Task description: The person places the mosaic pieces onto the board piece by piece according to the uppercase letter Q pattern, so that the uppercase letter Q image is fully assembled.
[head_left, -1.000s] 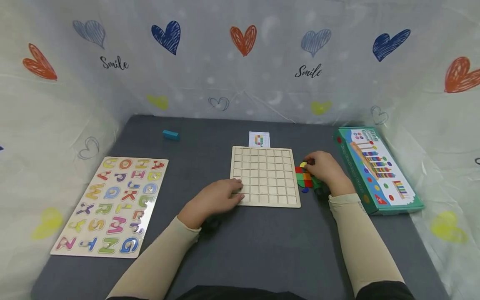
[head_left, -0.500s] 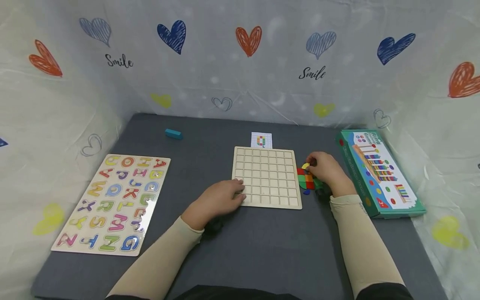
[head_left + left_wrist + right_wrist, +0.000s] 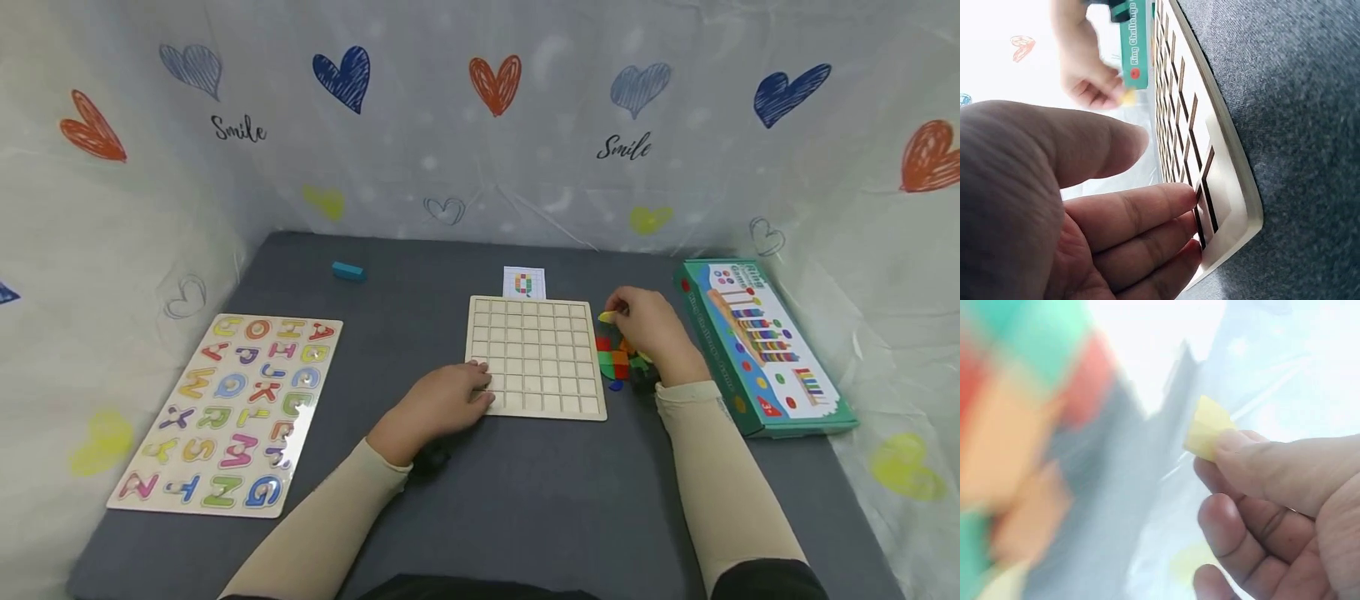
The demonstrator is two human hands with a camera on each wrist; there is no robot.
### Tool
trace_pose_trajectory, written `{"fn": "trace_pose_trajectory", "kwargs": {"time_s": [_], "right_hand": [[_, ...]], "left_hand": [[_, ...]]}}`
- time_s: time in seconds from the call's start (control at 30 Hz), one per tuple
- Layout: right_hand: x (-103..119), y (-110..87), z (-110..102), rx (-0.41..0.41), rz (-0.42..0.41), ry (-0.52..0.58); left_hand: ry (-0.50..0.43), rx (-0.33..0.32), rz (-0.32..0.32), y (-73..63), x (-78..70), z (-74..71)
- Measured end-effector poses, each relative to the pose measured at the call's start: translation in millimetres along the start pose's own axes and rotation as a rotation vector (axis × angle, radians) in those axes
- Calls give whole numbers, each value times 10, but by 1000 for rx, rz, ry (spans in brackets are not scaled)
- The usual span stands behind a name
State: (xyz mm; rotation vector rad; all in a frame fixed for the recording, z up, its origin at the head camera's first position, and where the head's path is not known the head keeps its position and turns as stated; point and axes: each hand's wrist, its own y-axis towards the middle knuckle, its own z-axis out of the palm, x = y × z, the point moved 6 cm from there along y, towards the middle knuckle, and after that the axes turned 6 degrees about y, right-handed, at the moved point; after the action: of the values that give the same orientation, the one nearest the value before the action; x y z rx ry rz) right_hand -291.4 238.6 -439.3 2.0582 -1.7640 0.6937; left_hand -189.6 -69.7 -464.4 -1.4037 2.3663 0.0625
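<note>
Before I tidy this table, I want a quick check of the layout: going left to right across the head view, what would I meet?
Going by their middles: alphabet board, blue block, left hand, wooden grid board, yellow piece, right hand, green box.

Alphabet board [image 3: 234, 402] over at left (a shiny one!), green box [image 3: 765, 350] at right, heart-patterned backdrop [image 3: 420, 142] behind!

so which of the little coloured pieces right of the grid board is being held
The yellow piece pinched in the right hand; the other pieces there lie clustered beside the grid board.
</note>
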Motion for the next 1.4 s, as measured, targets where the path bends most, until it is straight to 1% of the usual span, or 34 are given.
{"fn": "trace_pose_trajectory", "kwargs": {"time_s": [0.1,0.23,0.3,0.4,0.53,0.7,0.97,1.23,1.4], "right_hand": [[315,140,31,4,-56,1],[695,349,246,71,-102,31],[830,442,383,111,-124,46],[965,549,566,165,-159,47],[1022,630,740,205,-180,2],[1028,673,837,206,-185,-21],[1046,611,882,230,-163,-29],[1049,559,894,215,-169,-30],[1027,558,914,211,-148,-12]], "left_hand": [[-8,-1,-9,-33,4,29],[5,-16,-3,-35,13,62],[23,-36,11,-10,9,60],[54,-72,38,42,-18,40],[84,-110,58,76,-55,25],[106,-125,47,63,-60,24],[77,-120,36,19,-62,8],[98,-123,45,20,-60,24],[103,-117,41,16,-67,21]]}}
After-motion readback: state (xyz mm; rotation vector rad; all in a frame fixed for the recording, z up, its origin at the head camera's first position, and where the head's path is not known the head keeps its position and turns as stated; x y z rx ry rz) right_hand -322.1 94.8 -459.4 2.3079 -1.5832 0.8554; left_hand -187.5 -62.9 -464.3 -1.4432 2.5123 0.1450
